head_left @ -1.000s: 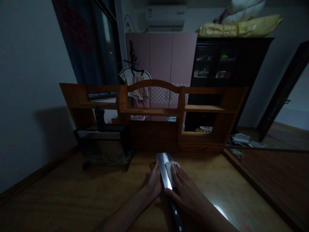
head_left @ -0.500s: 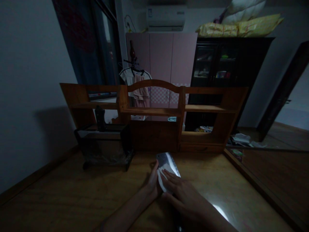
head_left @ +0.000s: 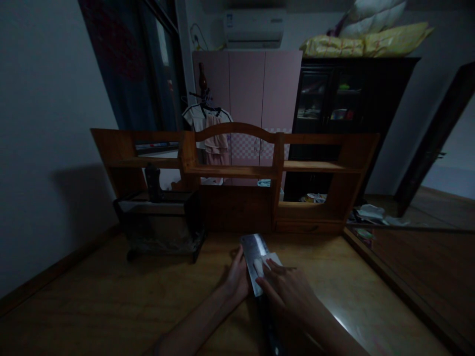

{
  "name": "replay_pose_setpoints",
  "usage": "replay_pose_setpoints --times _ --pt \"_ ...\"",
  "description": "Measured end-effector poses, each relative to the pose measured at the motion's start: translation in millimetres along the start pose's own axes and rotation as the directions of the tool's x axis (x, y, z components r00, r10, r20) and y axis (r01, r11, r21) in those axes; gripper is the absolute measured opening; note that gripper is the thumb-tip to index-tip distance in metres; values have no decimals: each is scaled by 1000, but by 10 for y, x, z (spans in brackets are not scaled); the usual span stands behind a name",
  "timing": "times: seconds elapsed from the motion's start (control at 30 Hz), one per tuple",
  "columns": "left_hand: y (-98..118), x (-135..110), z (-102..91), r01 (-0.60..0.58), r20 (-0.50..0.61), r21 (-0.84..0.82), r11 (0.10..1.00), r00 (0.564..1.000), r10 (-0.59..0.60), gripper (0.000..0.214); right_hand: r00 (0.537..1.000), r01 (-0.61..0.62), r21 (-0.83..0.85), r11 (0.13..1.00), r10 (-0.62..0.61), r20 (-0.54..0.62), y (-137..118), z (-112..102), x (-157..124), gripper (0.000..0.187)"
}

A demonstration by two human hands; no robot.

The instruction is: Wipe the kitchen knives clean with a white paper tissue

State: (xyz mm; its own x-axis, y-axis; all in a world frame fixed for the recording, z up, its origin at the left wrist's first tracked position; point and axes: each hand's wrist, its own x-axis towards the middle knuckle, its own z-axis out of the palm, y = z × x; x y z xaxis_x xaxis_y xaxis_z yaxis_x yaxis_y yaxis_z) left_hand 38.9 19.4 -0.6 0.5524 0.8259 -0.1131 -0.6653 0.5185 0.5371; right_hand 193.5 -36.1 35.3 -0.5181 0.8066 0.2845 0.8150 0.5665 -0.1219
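A wide steel cleaver blade (head_left: pixel 253 252) lies on the wooden desk (head_left: pixel 111 301), its dark handle (head_left: pixel 267 326) pointing back towards me. My left hand (head_left: pixel 237 279) rests against the blade's left edge, fingers curled along it. Pressed onto the blade's right side is a small white cloth or tissue (head_left: pixel 270 261), held under the fingertips of my right hand (head_left: pixel 285 289).
A wooden shelf unit (head_left: pixel 237 170) stands along the back of the desk. A dark wire rack (head_left: pixel 159 222) with a bottle sits at the left. Pink wardrobes (head_left: pixel 247 84) and a dark cabinet (head_left: pixel 352 99) stand behind. The room is dim.
My right hand has slid the white cloth along the blade, back towards the handle and then forward and right again. My left hand has stayed at the blade's left edge.
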Motion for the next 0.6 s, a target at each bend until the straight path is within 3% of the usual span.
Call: replay_pose_setpoints --times 0.13,0.3,0.47,0.6 --pt "0 14 -7 2 -10 -29 1000 1000 -3 52 998 -57 -115 992 52 -46 -22 -9 -18 51" --pt "6 2 17 -11 -48 -40 999 999 9 50 995 -8 -175 985 -9 -98 -35 66 -90 45" --pt "4 -8 9 -15 -60 6 1000 998 15 53 988 139 -219 966 -150 -32 -99 60 -129 34" --pt "-7 15 -41 -10 -22 10 1000 1000 10 55 996 80 -155 985 -83 -12 -156 35 -92 38"
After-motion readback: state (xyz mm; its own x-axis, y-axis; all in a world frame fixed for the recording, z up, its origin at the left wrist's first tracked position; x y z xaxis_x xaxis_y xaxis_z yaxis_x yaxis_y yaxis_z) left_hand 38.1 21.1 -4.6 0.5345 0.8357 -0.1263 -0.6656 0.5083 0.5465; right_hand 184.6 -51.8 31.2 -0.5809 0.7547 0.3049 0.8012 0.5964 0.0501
